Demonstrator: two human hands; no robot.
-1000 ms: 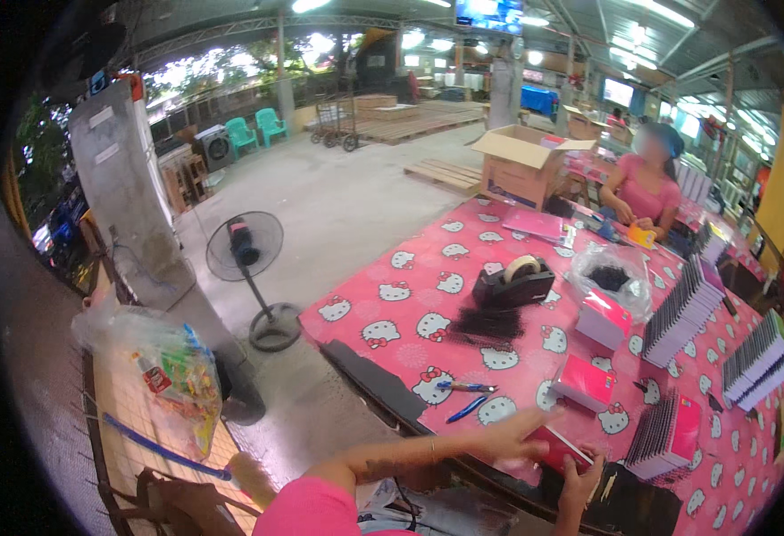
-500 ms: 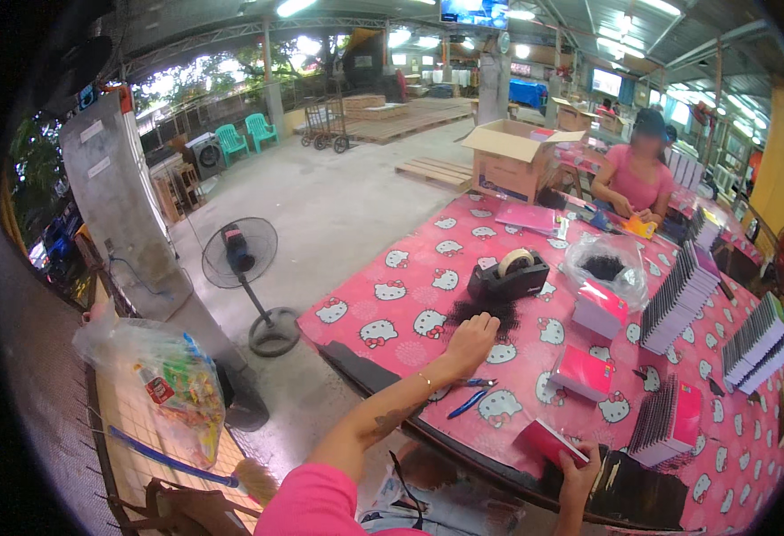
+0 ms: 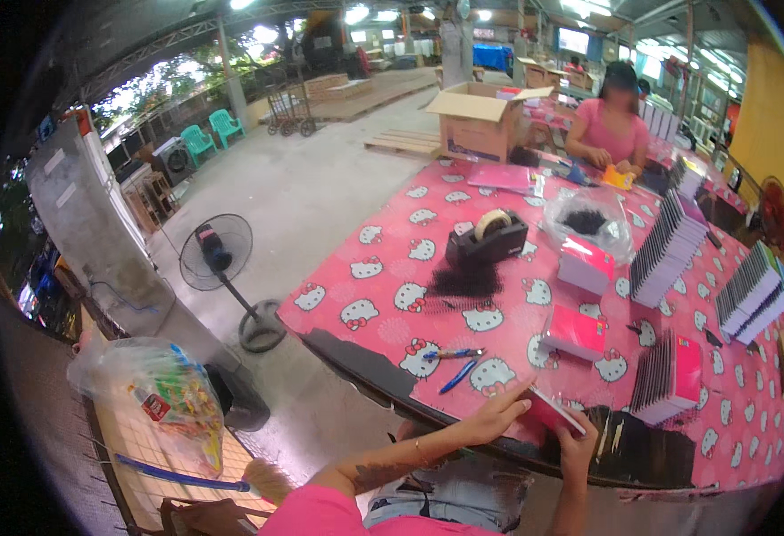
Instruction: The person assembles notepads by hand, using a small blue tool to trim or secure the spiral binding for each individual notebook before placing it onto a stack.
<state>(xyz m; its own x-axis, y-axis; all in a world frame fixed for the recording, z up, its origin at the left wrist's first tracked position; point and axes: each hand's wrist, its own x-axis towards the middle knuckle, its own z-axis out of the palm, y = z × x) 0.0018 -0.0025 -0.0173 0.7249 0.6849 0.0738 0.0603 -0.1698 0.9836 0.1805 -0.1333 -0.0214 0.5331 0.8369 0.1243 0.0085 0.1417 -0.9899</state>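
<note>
A filled bag [image 3: 160, 406] lies left of the fan [image 3: 217, 252]. Blue tools [image 3: 457, 377] and black coils [image 3: 463, 284] lie left of a dispenser [image 3: 504, 239]. The left hand [image 3: 497, 416], fingers bent, touches the red notebook [image 3: 553, 414], whether pinching I cannot tell; the right hand [image 3: 578, 442] grips its other end, over the table's near edge. A pink pile [image 3: 575, 332] sits just beyond, bound stacks [image 3: 678, 380] rightward. Pink patterned cloth [image 3: 338, 308] covers the table; behind are concrete floor [image 3: 338, 192], chairs [image 3: 198, 143], a carton [image 3: 477, 129], a co-worker [image 3: 611, 134].

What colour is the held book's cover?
The held book's cover is reddish pink, best seen in the head view.
</note>
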